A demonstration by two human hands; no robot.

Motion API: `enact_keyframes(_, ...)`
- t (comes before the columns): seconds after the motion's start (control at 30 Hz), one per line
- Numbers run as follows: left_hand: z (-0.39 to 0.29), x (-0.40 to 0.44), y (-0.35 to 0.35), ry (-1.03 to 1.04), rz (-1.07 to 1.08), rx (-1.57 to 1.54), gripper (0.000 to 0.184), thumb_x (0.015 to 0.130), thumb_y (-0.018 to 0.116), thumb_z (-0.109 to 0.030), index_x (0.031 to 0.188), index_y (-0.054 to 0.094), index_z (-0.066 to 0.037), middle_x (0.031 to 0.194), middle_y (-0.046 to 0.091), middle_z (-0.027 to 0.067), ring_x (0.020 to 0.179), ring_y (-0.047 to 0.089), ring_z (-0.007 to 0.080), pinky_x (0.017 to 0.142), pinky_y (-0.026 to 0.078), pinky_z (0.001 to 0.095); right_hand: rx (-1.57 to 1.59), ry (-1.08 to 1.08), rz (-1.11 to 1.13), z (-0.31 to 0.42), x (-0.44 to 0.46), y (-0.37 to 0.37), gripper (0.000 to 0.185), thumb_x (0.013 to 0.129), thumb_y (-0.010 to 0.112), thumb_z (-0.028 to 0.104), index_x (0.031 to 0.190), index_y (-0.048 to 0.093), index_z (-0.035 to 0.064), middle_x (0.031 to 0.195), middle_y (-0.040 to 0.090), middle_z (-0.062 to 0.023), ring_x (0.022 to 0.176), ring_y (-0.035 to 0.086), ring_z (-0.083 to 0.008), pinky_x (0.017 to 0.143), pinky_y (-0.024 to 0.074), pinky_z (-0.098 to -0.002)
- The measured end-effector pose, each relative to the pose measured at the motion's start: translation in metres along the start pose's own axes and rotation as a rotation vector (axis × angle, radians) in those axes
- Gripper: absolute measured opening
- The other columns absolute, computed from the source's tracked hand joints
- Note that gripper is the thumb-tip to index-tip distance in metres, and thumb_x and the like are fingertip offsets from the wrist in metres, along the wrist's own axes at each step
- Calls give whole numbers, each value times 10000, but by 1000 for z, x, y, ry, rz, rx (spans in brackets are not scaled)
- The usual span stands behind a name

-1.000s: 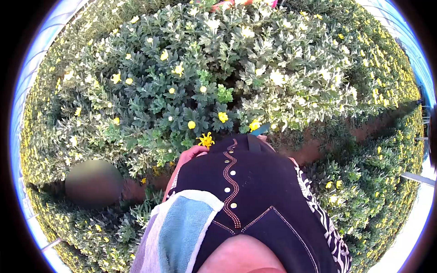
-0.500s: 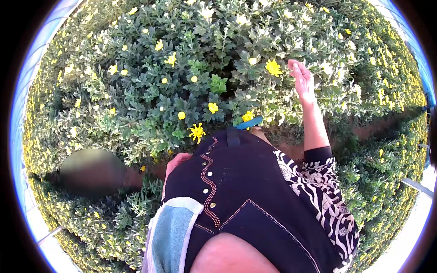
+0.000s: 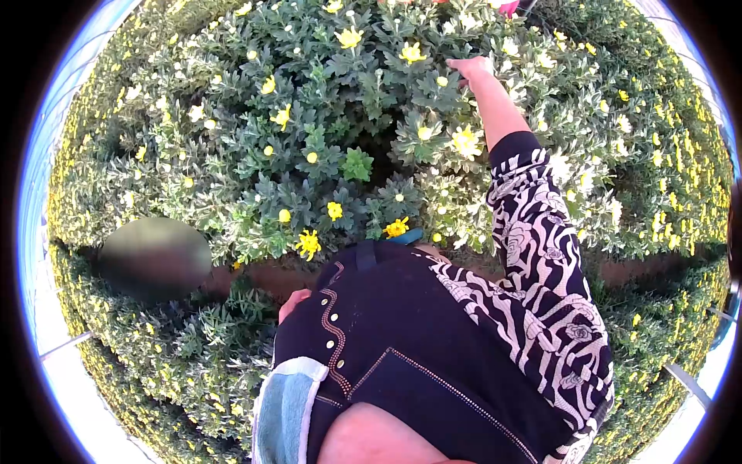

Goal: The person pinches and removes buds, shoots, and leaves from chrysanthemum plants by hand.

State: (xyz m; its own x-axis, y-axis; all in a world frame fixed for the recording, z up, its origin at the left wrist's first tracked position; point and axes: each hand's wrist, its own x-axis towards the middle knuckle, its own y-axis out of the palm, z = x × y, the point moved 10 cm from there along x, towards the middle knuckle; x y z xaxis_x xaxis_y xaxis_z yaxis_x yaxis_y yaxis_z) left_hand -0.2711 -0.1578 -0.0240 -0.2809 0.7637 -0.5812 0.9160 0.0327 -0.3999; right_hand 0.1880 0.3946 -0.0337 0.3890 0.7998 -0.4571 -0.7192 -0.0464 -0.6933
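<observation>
My right hand (image 3: 473, 69) stretches out over the flower bed, fingers extended to the left and apart, with nothing seen in them. A yellow chrysanthemum (image 3: 412, 52) stands just left of its fingertips. A small yellow bud (image 3: 442, 81) sits just below them. My left hand (image 3: 294, 302) hangs low beside my dark top, mostly hidden by it, so its fingers cannot be made out. Close to my waist are two yellow blooms, a spiky chrysanthemum (image 3: 308, 244) and another flower (image 3: 396, 227), by a blue strip (image 3: 406, 237).
Dense leafy chrysanthemum plants (image 3: 309, 116) with scattered yellow blooms spread ahead. A narrow soil path (image 3: 263, 280) runs between the rows, and more plants (image 3: 209, 363) grow behind me. Something pink (image 3: 508, 8) shows at the top edge. A blurred round patch (image 3: 154, 259) covers the left.
My right hand has reached farther forward and turned to the left, past the large yellow bloom. My left hand stays low by my body. The view has shifted slightly.
</observation>
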Motion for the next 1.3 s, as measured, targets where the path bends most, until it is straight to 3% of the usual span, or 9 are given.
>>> enact_keyframes(0.1, 3, -5, 12, -38, -37, 11, 223, 879, 648, -74, 1096, 628, -25, 966, 687, 76, 914, 638, 133, 833, 486, 270, -123, -65, -367, 18, 18, -8, 564, 734, 802, 418, 1168, 670, 83, 1006, 718, -76, 796, 710, -172, 756, 561, -306)
enact_keyframes(0.23, 9, -11, 22, -78, -70, 16, 232, 875, 654, -86, 1098, 628, -30, 971, 690, 81, 926, 641, 140, 840, 484, 273, 761, 25, -131, 3, 21, 35, 269, 850, 696, 125, 1092, 656, 15, 987, 685, -126, 668, 695, -222, 578, 559, -341)
enact_keyframes(0.33, 11, -13, 28, -98, -83, 21, 239, 872, 658, -96, 1100, 628, -34, 975, 692, 85, 934, 644, 146, 846, 482, 275, 1005, 53, 41, 5, 23, 58, 304, 912, 646, 78, 1207, 609, 15, 1051, 689, -140, 812, 710, -224, 803, 538, -448)
enact_keyframes(0.37, 13, -13, 30, -105, -86, 25, 241, 871, 659, -99, 1101, 628, -35, 976, 693, 86, 937, 644, 147, 847, 482, 275, 1057, 74, 75, 4, 21, 61, 291, 921, 639, 91, 1200, 608, 15, 1032, 694, -103, 773, 701, -213, 675, 552, -387)
enact_keyframes(0.53, 12, -15, 37, -110, -66, -66, 252, 866, 668, -105, 1103, 620, -34, 995, 691, 98, 961, 643, 156, 860, 479, 283, 996, -69, 103, -4, 42, 64, 265, 925, 631, 92, 1180, 608, 24, 1059, 680, -60, 763, 696, -234, 639, 554, -354)
enact_keyframes(0.67, -9, -20, 39, -138, -89, -152, 253, 875, 664, -95, 1106, 601, -13, 1007, 680, 99, 956, 636, 161, 854, 482, 294, 1297, 64, 115, -19, 42, 61, 271, 943, 572, 47, 1205, 530, -10, 1219, 584, -122, 830, 699, -347, 675, 619, -462)
enact_keyframes(0.77, -25, -23, 43, -121, -76, -83, 257, 884, 655, -93, 1119, 592, -9, 1013, 673, 96, 949, 632, 160, 844, 482, 294, 927, -65, 185, -40, 125, 94, 267, 931, 554, 0, 1195, 518, -23, 1176, 598, -172, 795, 695, -404, 625, 621, -490)
enact_keyframes(0.93, -17, -25, 45, -152, -66, -84, 259, 878, 653, -89, 1120, 594, -15, 1007, 674, 94, 946, 629, 157, 840, 479, 287, 1162, 178, 78, -37, 44, 64, 225, 902, 543, -49, 1114, 506, -116, 1040, 638, -237, 704, 683, -438, 535, 610, -521)
enact_keyframes(1.3, 27, -24, 39, -138, -8, -56, 367, 856, 702, -186, 1206, 645, -93, 1067, 699, 78, 1022, 634, 143, 922, 446, 261, 985, 299, 350, -51, 54, 95, 161, 869, 677, 62, 1008, 658, -17, 942, 689, -100, 687, 685, -219, 603, 576, -375)
